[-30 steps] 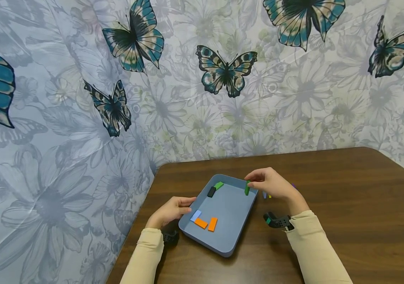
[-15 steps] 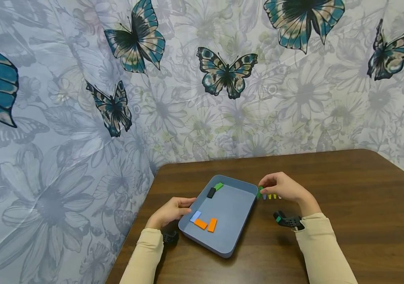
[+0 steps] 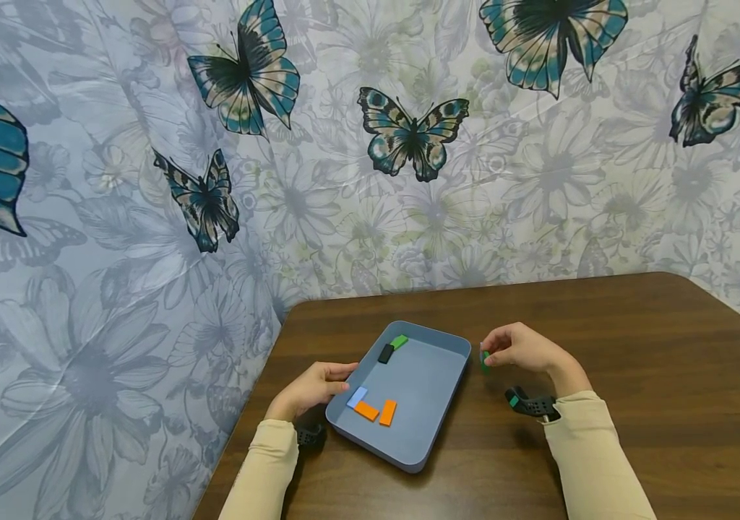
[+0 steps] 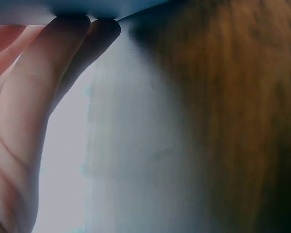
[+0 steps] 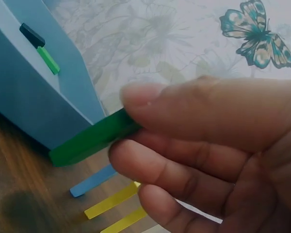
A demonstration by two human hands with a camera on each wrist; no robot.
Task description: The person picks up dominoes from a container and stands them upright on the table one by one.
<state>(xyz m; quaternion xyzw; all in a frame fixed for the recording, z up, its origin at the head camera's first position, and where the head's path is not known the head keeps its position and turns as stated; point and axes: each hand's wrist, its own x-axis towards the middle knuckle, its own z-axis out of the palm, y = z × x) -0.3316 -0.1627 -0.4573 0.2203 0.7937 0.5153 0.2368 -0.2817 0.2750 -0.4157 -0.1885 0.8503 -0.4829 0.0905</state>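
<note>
A blue-grey tray [image 3: 417,404] lies at an angle on the table, with several small flat blocks in it. My left hand [image 3: 313,388] is at its left side; straight fingertips [image 4: 70,24] touch the tray's wall. To the right of the tray, my right hand [image 3: 526,352] pinches a dark green block [image 5: 89,141] between thumb and fingers. Below that block, in the right wrist view, a blue block [image 5: 92,180] and yellow blocks, one of them a yellow block [image 5: 111,201], lie in a row on the table. In the head view the right hand hides most of this row.
Inside the tray are a black block [image 3: 386,353], a light green block [image 3: 399,341], a light blue block [image 3: 357,397], an orange block [image 3: 366,411] and a second orange block [image 3: 388,412]. The brown table [image 3: 663,361] meets a butterfly-patterned wall covering [image 3: 539,217].
My right hand has carried the green block from over the tray's far right corner rightward, out to the row of blocks on the table. My left hand and the tray have stayed put.
</note>
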